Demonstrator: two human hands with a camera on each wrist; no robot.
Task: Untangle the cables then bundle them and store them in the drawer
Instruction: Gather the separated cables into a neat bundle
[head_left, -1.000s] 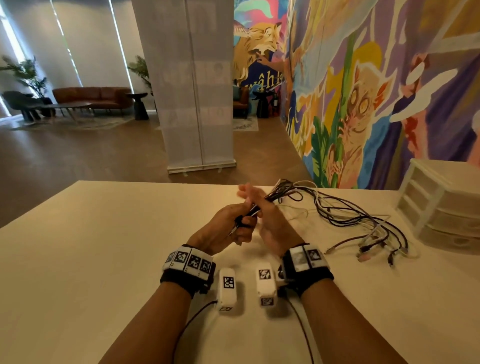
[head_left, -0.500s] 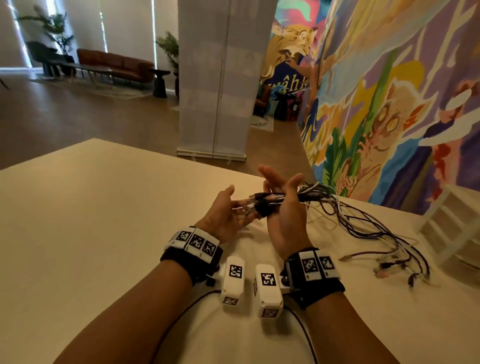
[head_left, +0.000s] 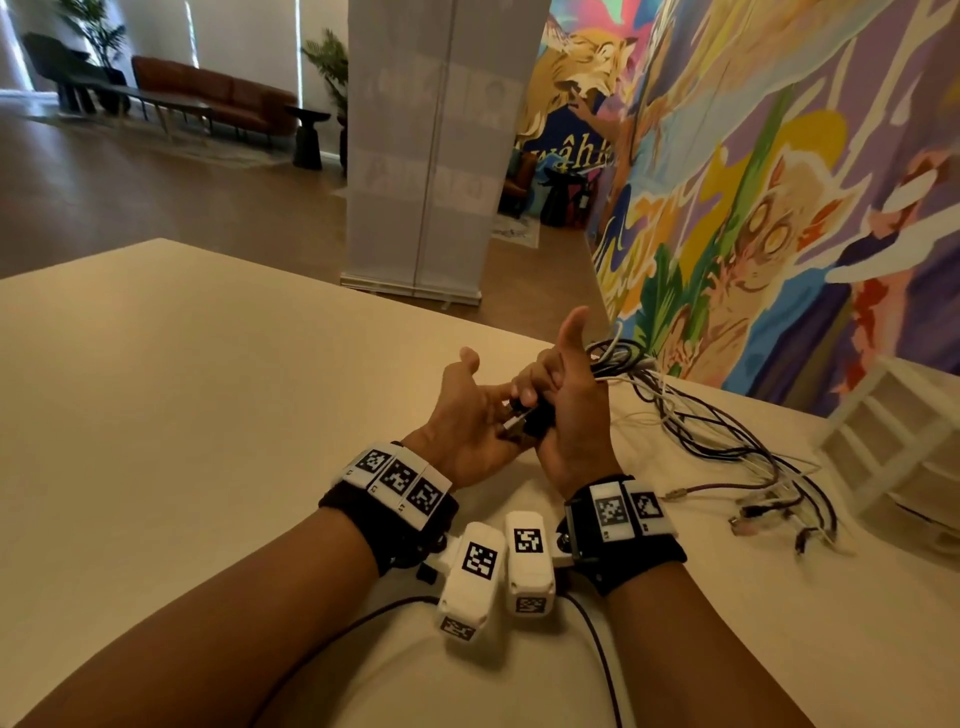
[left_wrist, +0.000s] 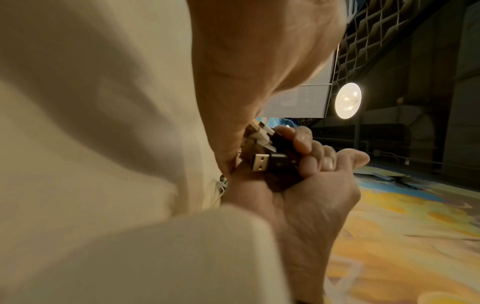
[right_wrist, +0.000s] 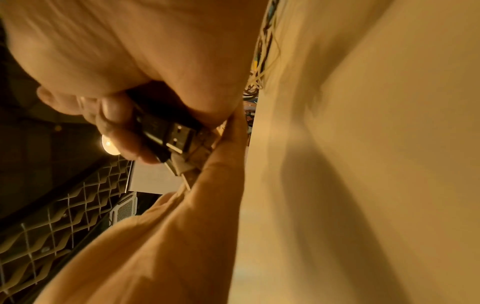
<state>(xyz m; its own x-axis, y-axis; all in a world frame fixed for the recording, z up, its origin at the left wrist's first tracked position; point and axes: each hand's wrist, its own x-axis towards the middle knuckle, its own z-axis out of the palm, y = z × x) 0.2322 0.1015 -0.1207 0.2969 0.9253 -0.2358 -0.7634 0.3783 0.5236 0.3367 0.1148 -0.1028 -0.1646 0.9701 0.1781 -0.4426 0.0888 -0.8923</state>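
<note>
Several black and white cables (head_left: 722, 436) lie in a loose tangle on the cream table (head_left: 208, 415), running right from my hands. Their plug ends (head_left: 522, 418) are gathered together. My right hand (head_left: 540, 400) grips that cable bundle with curled fingers and the thumb raised. The wrist views show black USB plugs (left_wrist: 270, 164) (right_wrist: 168, 131) sticking out of its fist. My left hand (head_left: 488, 405) lies palm up, with straight fingers (right_wrist: 207, 185) against the plug tips. The far connectors (head_left: 753, 514) rest loose near the white drawer unit (head_left: 893, 441).
The drawer unit stands at the table's right edge against a painted mural wall (head_left: 779, 208). A grey banner stand (head_left: 431, 156) is beyond the table's far edge. Thin black wires (head_left: 597, 649) from my wrist cameras trail across the table by my forearms.
My left hand has let go of the plug ends and flattened against their tips. My right hand has curled its fingers round the bundle. The head view has swung left.
</note>
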